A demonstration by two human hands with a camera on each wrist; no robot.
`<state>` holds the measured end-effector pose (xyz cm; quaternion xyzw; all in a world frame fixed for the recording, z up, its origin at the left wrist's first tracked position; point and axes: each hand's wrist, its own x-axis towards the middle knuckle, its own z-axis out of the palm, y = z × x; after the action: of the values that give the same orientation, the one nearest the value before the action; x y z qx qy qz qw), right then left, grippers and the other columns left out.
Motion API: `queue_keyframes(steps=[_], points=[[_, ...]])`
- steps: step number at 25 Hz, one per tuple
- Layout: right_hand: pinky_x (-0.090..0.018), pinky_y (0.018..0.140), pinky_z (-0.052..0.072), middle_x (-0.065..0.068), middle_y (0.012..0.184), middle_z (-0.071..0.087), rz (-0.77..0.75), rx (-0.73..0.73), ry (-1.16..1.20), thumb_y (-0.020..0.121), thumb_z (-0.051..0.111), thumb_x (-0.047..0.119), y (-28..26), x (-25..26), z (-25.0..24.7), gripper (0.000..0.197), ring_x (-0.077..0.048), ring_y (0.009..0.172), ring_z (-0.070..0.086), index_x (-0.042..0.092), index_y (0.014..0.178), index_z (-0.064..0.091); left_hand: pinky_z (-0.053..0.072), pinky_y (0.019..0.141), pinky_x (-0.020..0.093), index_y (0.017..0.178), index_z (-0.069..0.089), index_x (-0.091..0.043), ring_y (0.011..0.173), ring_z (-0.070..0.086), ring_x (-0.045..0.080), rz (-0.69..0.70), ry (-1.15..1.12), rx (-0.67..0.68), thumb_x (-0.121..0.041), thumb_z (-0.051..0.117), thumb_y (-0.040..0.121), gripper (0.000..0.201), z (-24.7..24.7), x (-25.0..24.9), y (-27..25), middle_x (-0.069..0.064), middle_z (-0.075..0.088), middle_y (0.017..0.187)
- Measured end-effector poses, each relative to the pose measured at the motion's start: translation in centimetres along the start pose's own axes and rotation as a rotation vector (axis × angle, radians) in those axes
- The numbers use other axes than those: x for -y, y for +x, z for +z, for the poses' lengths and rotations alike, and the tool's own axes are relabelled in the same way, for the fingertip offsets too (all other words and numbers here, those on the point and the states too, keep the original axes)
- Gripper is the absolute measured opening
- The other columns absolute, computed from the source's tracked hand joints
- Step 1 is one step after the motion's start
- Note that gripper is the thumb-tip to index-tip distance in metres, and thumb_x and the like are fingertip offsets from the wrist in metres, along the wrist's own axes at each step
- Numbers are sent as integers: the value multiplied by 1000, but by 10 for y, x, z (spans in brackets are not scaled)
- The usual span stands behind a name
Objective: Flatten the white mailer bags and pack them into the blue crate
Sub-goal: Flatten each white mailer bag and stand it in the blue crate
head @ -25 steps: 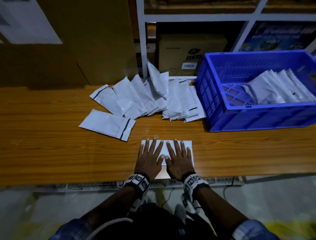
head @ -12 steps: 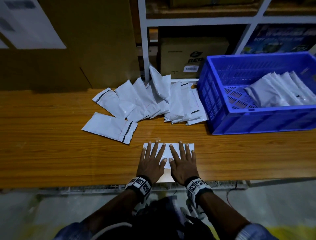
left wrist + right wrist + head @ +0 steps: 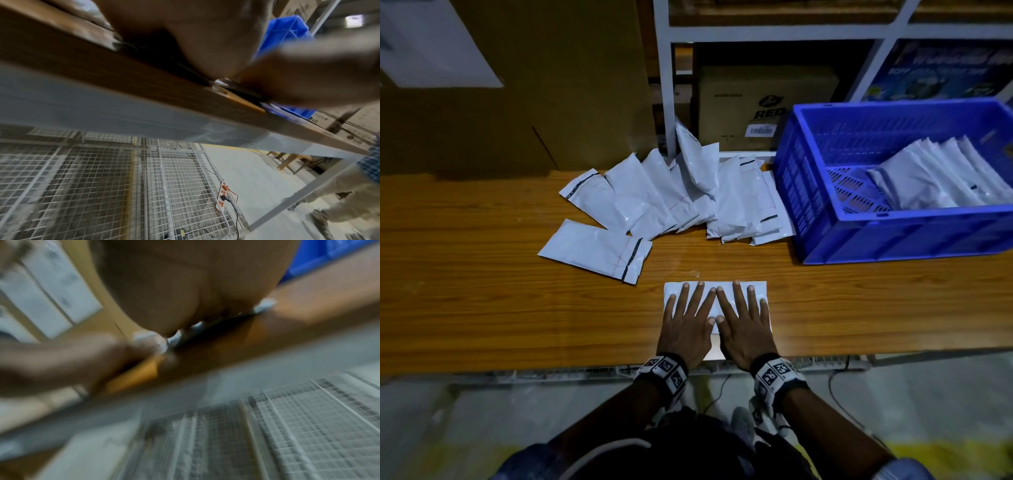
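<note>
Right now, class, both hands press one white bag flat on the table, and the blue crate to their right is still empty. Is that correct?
Not quite. The crate is not empty: the head view shows several white bags leaning inside it. Both the left hand and right hand do press one bag flat on the table.

Black-white marker-patterned wristbands [image 3: 665, 371] both wrists; blue checked sleeves [image 3: 904, 470]; beige trousers [image 3: 349, 191].

Dim room, wooden table [image 3: 482, 291], white metal shelving [image 3: 664, 85], cardboard boxes [image 3: 763, 106], grey floor [image 3: 465, 428]
</note>
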<state>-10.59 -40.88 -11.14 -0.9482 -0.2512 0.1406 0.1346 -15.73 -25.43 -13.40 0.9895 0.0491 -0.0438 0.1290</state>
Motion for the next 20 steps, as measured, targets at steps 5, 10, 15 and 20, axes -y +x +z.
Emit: queue_keyframes(steps=[5,10,15,20], points=[[-48,120,-10,2,163,-19,18,-18,-26,104,17,43,2,0,9,57,-22,148,-24,39,155,-6,-5,122,48,160,6,-28,154,-12,22,5,17,23,-40,22,106,58,0,1,1,-3,-5,167],[-47,119,-13,2,162,-22,11,18,-26,102,14,45,4,-1,4,57,-22,147,-26,39,155,-7,-2,122,49,160,9,-27,154,-7,23,33,15,66,-51,22,102,64,-2,4,0,-2,-3,168],[-45,117,-19,5,159,-28,5,58,-9,102,15,46,5,-1,2,58,-21,147,-28,40,154,-10,-5,123,45,159,-4,-33,151,-21,18,141,61,223,-63,41,96,83,-22,25,3,-7,-17,166],[-45,117,-19,11,156,-31,21,202,113,94,13,69,8,-3,-12,66,-18,144,-31,47,151,-12,13,121,45,160,6,-30,154,8,24,174,225,229,-52,34,104,67,-55,12,7,-3,7,168]])
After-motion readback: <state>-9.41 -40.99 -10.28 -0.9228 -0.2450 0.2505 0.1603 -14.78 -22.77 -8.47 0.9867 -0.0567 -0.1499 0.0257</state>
